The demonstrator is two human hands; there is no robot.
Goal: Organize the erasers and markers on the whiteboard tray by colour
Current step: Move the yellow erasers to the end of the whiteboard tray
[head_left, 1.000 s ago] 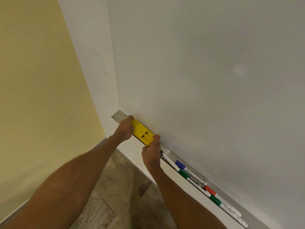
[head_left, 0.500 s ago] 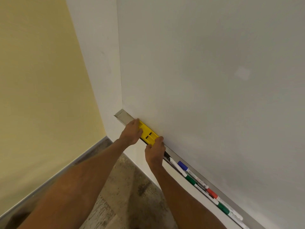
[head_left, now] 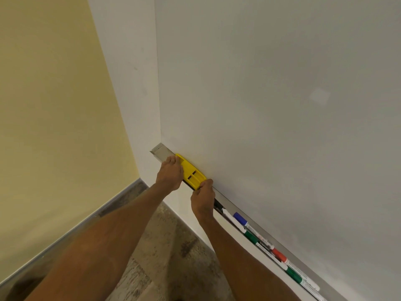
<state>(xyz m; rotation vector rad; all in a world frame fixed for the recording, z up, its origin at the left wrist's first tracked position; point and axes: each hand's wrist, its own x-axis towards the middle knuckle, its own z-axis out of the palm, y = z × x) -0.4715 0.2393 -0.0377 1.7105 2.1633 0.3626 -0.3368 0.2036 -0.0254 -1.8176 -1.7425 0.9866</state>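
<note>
1. While both hands work at the whiteboard tray point(head_left: 160, 150), the left hand point(head_left: 170, 172) curls its grip round the ten-o'clock end of the yellow eraser point(head_left: 191, 173). The right hand point(head_left: 202, 198) pinches the four-o'clock end. The eraser sits on the tray, against the whiteboard point(head_left: 271, 105).
2. Likely hazard: the tray is narrow, so a shove toward four o'clock could knock the black marker point(head_left: 218, 206), just beyond the right hand, over the lip to the floor point(head_left: 169, 246).
3. From ten o'clock, the tray holds bare metal, then the eraser. Next come the black marker, blue-capped marker point(head_left: 239, 218), green-capped marker point(head_left: 251, 236), red-capped marker point(head_left: 280, 256) and second green marker point(head_left: 293, 275), colours unsorted.
</note>
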